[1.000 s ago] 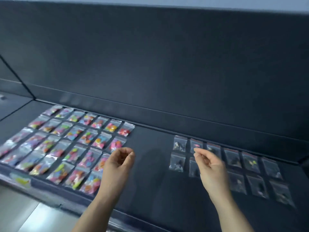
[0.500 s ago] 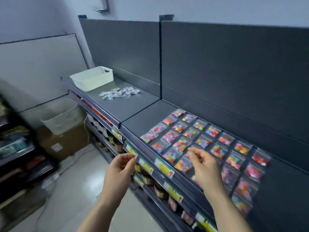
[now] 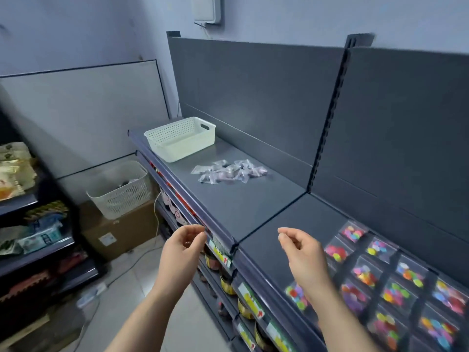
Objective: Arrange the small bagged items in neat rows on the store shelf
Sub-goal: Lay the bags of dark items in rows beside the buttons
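Observation:
A loose pile of small clear bags [image 3: 229, 171] lies on the dark grey shelf [image 3: 241, 207], well ahead of both hands. At the right, rows of small bags with coloured pieces [image 3: 396, 285] lie in a neat grid on the neighbouring shelf section. My left hand [image 3: 184, 248] hovers in front of the shelf edge, fingers loosely curled, holding nothing. My right hand [image 3: 303, 255] hovers over the bare left part of the right section, fingers loosely curled and empty.
A white perforated basket [image 3: 181, 138] stands on the shelf behind the pile. Below the shelf edge are price tags and jars [image 3: 225, 283]. A second white basket [image 3: 121, 190] sits on a cardboard box [image 3: 119, 232] on the floor. A dark rack with goods [image 3: 30, 224] stands at left.
My view has swung left, from the arranged rows to the loose pile and basket. Both hands stay raised, loosely curled and empty, moving left with it.

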A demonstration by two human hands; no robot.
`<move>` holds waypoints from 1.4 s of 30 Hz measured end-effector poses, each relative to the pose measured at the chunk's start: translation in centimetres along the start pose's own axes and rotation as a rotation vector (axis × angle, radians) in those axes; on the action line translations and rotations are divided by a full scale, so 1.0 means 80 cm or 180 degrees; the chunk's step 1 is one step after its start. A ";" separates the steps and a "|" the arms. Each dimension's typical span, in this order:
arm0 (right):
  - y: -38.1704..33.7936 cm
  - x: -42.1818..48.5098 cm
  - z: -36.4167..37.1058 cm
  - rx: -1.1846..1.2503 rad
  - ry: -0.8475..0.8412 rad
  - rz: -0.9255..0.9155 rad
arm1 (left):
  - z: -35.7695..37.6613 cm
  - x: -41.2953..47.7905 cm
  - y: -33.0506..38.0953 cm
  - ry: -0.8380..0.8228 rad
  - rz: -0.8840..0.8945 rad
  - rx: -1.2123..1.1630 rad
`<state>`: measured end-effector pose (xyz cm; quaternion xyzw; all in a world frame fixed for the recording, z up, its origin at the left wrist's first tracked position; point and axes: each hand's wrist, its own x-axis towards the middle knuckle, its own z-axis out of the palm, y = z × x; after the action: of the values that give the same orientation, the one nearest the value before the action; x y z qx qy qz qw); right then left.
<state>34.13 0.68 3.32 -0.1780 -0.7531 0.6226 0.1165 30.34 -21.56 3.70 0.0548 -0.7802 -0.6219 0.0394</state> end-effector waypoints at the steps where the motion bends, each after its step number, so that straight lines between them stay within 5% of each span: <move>1: -0.003 0.022 0.012 -0.0016 -0.0006 0.0009 | 0.002 0.028 0.001 0.0001 0.0004 0.0048; 11: -0.027 0.184 0.114 -0.0133 0.0070 0.0233 | 0.031 0.273 -0.012 -0.0098 0.0137 0.1105; 19: -0.020 0.262 0.196 -0.0515 0.0334 0.0377 | 0.074 0.412 -0.041 -0.0901 0.0716 0.2320; 30: -0.001 0.338 0.280 -0.2309 0.0636 0.0410 | 0.007 0.477 -0.016 -0.1987 -0.0336 -0.0267; 35: -0.012 0.340 0.283 -0.1994 0.0769 0.0515 | 0.007 0.516 -0.023 -0.1860 -0.0746 -0.0583; 38: -0.020 0.332 0.277 -0.1459 0.0741 0.0611 | 0.021 0.530 -0.033 -0.1895 -0.0645 -0.0163; 42: -0.027 0.318 0.267 -0.0865 0.0684 0.0680 | 0.031 0.538 -0.036 -0.2187 0.0494 0.1766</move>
<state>2.26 -8.32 0.05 -0.3364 -0.7902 0.5015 0.1044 -12.49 -25.62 0.06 -0.2051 -0.8871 -0.3664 -0.1916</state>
